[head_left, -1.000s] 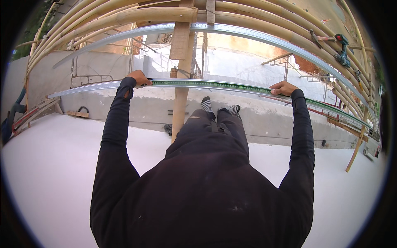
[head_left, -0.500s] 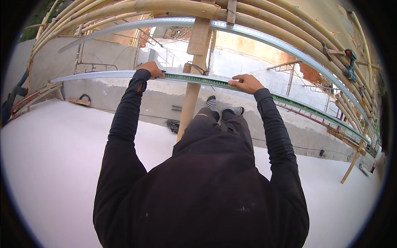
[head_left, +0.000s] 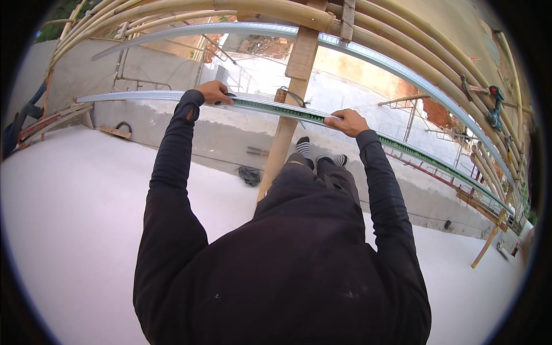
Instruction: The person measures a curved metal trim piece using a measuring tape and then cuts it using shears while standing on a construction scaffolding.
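A long, slim metal channel [head_left: 270,107], silvery outside with green showing along its inner face, runs across in front of me. My left hand [head_left: 214,92] grips it left of a wooden post [head_left: 280,146], fingers curled over the edge. Beside those fingertips is a small dark strip, too small to name. My right hand [head_left: 349,122] pinches the channel right of the post, thumb and fingers closed on it. Farther out, a second silvery metal channel [head_left: 374,53] lies along the bamboo poles [head_left: 397,35].
A cordless drill [head_left: 494,107] and a hammer [head_left: 466,86] rest on the bamboo at right. Pliers [head_left: 257,151] and a black plastic bag [head_left: 249,176] lie by the low concrete ledge [head_left: 195,144]. Beyond the ledge is a drop with scaffold frames [head_left: 410,118].
The view has shifted, so the post and ledge appear farther right. Both hands keep hold of the channel and now sit slightly farther left relative to the post.
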`<state>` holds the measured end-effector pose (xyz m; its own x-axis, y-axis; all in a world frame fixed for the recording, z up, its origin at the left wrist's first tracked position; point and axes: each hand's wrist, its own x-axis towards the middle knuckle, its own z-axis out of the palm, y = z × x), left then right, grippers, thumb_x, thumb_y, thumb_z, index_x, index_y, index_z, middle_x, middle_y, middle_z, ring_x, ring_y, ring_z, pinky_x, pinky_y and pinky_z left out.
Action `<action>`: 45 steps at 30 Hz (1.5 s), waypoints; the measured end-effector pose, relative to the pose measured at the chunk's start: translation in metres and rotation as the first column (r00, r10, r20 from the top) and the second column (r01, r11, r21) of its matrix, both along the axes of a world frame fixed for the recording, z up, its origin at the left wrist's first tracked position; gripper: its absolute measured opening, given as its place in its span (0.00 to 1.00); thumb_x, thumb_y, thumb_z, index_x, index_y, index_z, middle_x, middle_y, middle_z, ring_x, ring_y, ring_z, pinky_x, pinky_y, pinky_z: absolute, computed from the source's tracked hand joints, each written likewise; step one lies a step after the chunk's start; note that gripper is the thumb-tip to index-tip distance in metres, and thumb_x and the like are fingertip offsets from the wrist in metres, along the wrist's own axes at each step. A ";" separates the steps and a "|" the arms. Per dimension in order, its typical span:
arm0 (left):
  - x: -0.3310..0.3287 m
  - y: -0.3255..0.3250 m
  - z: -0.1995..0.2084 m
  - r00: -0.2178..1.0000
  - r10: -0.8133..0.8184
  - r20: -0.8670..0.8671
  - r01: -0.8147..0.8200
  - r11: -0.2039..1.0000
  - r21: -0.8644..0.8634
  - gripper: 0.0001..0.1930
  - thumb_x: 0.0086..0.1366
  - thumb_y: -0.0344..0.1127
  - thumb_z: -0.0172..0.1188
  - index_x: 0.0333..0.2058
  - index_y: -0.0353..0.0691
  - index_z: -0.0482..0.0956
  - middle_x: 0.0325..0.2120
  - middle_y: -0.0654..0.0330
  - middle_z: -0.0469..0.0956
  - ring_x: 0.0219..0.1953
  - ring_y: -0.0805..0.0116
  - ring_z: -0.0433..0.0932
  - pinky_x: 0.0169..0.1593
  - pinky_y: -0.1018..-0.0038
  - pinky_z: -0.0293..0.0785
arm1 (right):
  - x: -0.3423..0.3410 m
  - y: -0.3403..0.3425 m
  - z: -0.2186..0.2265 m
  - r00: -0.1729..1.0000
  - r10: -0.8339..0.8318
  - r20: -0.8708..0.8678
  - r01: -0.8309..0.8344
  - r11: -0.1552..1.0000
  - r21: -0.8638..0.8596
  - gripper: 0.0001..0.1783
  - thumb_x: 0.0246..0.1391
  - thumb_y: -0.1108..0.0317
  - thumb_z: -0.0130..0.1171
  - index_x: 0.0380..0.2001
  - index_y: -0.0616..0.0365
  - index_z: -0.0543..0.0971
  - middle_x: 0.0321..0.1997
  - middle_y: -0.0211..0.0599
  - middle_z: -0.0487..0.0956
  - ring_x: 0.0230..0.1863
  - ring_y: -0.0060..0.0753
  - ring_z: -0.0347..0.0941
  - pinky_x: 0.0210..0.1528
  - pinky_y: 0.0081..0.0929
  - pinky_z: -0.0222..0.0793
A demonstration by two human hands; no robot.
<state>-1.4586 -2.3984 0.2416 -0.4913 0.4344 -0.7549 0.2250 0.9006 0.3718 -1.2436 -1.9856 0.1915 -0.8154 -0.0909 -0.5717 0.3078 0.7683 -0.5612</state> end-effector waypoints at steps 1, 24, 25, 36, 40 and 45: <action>-0.005 -0.015 -0.002 1.000 0.008 -0.013 -0.008 1.000 0.005 0.26 0.48 0.56 0.69 0.27 0.33 0.81 0.18 0.59 0.75 0.23 0.67 0.72 0.29 0.70 0.66 | 0.000 0.000 -0.001 1.000 0.002 -0.001 -0.002 1.000 -0.006 0.42 0.43 0.25 0.52 0.42 0.52 0.84 0.38 0.47 0.83 0.42 0.50 0.79 0.46 0.40 0.73; -0.077 -0.153 -0.003 0.984 0.176 -0.008 -0.174 0.963 -0.206 0.24 0.45 0.57 0.71 0.25 0.38 0.84 0.21 0.61 0.78 0.26 0.70 0.75 0.31 0.72 0.68 | -0.009 0.001 0.010 0.998 0.019 0.056 -0.010 0.988 -0.155 0.34 0.52 0.38 0.56 0.41 0.61 0.83 0.40 0.52 0.82 0.43 0.49 0.78 0.50 0.36 0.70; -0.078 -0.149 -0.004 0.983 0.185 -0.009 -0.183 0.962 -0.204 0.24 0.45 0.57 0.72 0.25 0.38 0.84 0.20 0.61 0.78 0.25 0.70 0.75 0.31 0.72 0.68 | -0.009 0.001 0.011 0.997 0.015 0.072 -0.003 0.988 -0.156 0.34 0.52 0.38 0.56 0.41 0.61 0.83 0.40 0.52 0.82 0.43 0.48 0.78 0.50 0.36 0.70; -0.083 -0.134 -0.018 0.986 0.100 -0.136 -0.142 0.928 -0.344 0.29 0.40 0.53 0.72 0.30 0.29 0.84 0.27 0.50 0.81 0.31 0.58 0.80 0.36 0.65 0.72 | -0.014 -0.003 0.016 0.992 0.011 0.128 0.011 0.985 -0.172 0.32 0.53 0.40 0.57 0.42 0.62 0.82 0.39 0.50 0.83 0.42 0.41 0.78 0.49 0.34 0.69; -0.083 -0.131 -0.019 0.980 0.105 -0.169 -0.160 0.920 -0.358 0.31 0.37 0.52 0.75 0.32 0.29 0.83 0.32 0.47 0.82 0.35 0.54 0.82 0.40 0.65 0.75 | -0.013 0.000 0.012 0.991 -0.002 0.130 0.026 0.983 -0.179 0.32 0.52 0.41 0.58 0.42 0.62 0.82 0.38 0.50 0.83 0.40 0.40 0.78 0.47 0.33 0.70; -0.077 -0.134 -0.016 0.974 0.116 -0.194 -0.176 0.927 -0.330 0.29 0.38 0.53 0.75 0.30 0.30 0.83 0.31 0.48 0.83 0.34 0.55 0.82 0.39 0.66 0.75 | -0.011 -0.001 0.012 0.994 -0.008 0.113 0.027 0.985 -0.172 0.32 0.52 0.40 0.58 0.43 0.61 0.82 0.37 0.49 0.83 0.39 0.39 0.78 0.46 0.33 0.70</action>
